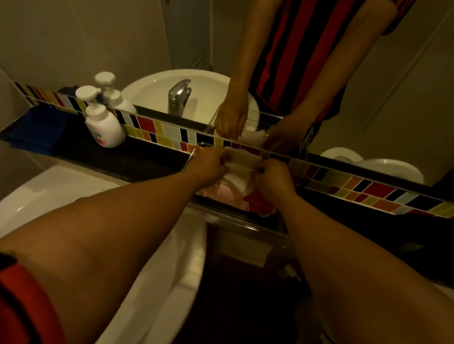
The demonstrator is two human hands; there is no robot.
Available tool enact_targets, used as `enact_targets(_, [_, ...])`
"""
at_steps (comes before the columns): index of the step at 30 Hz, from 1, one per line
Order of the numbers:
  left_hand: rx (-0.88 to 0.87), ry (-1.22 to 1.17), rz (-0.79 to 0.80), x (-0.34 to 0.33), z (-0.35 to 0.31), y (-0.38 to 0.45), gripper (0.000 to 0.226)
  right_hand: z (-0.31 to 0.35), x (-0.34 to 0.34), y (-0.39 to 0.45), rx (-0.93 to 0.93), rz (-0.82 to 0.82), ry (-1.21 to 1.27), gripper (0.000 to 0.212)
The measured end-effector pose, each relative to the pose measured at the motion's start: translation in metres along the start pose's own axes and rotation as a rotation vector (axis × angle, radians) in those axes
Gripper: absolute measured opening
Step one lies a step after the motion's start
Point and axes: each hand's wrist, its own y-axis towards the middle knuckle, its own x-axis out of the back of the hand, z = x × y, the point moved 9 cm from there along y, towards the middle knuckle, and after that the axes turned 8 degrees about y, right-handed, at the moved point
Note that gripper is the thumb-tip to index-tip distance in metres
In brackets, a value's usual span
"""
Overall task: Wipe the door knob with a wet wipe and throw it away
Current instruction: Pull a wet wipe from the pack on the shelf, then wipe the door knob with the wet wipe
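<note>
both hands [241, 170] pinching wet wipe [240, 160], above pack [232, 193]

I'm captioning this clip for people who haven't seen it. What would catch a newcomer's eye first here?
First, the two bare hands at centre: the left hand and right hand hold a white wet wipe between them, above a pink pack on the dark ledge. Next, the mirror behind repeats the hands and a red-and-black striped shirt. Along its lower edge runs a band of coloured tiles, with a white pump bottle at left.
</note>
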Motion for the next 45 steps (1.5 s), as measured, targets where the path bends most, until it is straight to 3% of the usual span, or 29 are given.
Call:
enact_targets(6, [0.072, -0.069, -0.036, 0.047, 0.011, -0.005, 0.016, 0.046, 0.021, 0.001, 0.006, -0.001, 0.196, 0.009])
enact_targets(11, [0.141, -0.24, -0.083, 0.097, 0.018, -0.032, 0.011, 0.086, 0.025, -0.013, 0.003, 0.057, 0.435, 0.018])
enact_targets(16, [0.22, -0.426, -0.279, 0.147, 0.038, -0.078, 0.025, 0.135, 0.007, -0.029, -0.011, 0.179, 0.661, 0.014])
enact_targets(20, [0.312, -0.567, -0.31, 0.172, 0.069, -0.131, 0.04, 0.181, -0.021, -0.052, -0.001, 0.269, 0.734, 0.013])
enact_targets(24, [0.374, -0.6, -0.342, 0.203, 0.101, -0.194, 0.034, 0.235, -0.055, -0.086, 0.081, 0.404, 0.745, 0.014])
enact_targets(33, [0.509, -0.483, -0.527, 0.289, 0.157, -0.374, 0.021, 0.379, -0.119, -0.208, 0.378, 0.532, 0.547, 0.013])
enact_targets(40, [0.683, -0.508, -0.702, 0.295, 0.212, -0.556, 0.017, 0.44, -0.221, -0.352, 0.396, 0.77, 0.569, 0.02])
enact_targets(42, [0.712, -0.502, -0.723, 0.293, 0.227, -0.602, 0.021, 0.446, -0.246, -0.39, 0.367, 0.827, 0.565, 0.018])
enact_targets(45, [0.734, -0.508, -0.677, 0.282, 0.243, -0.66, 0.045, 0.455, -0.276, -0.445, 0.365, 0.904, 0.572, 0.018])
